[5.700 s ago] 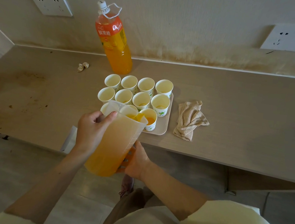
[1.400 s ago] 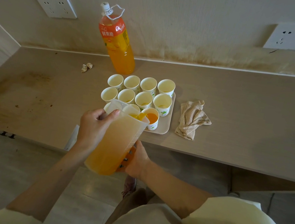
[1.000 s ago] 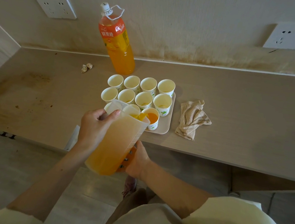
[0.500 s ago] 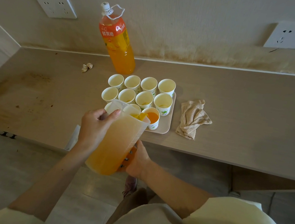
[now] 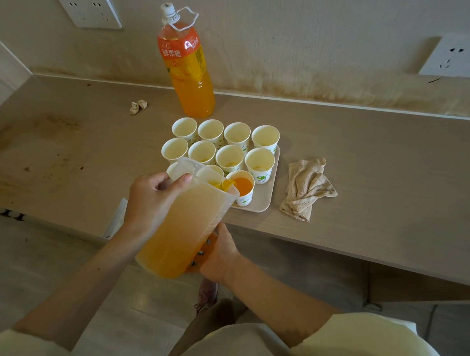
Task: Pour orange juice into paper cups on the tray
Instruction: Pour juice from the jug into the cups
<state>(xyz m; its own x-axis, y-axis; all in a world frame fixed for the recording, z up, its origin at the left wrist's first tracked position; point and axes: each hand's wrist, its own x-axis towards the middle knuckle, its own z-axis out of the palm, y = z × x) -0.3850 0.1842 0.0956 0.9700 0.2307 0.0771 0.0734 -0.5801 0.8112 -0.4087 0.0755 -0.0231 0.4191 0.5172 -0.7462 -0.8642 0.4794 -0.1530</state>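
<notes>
two hands grip jug: left hand on wall, right hand on handle; spout points forward-right over near-right cup, empty cups beyond.

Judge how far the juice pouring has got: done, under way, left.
Done: no cup visibly finished. Under way: the left hand and right hand tilt the pitcher, juice running into the front cup, well filled. Left: the eight cups in the rows behind look unfilled; front cups behind the pitcher are partly hidden.
</notes>
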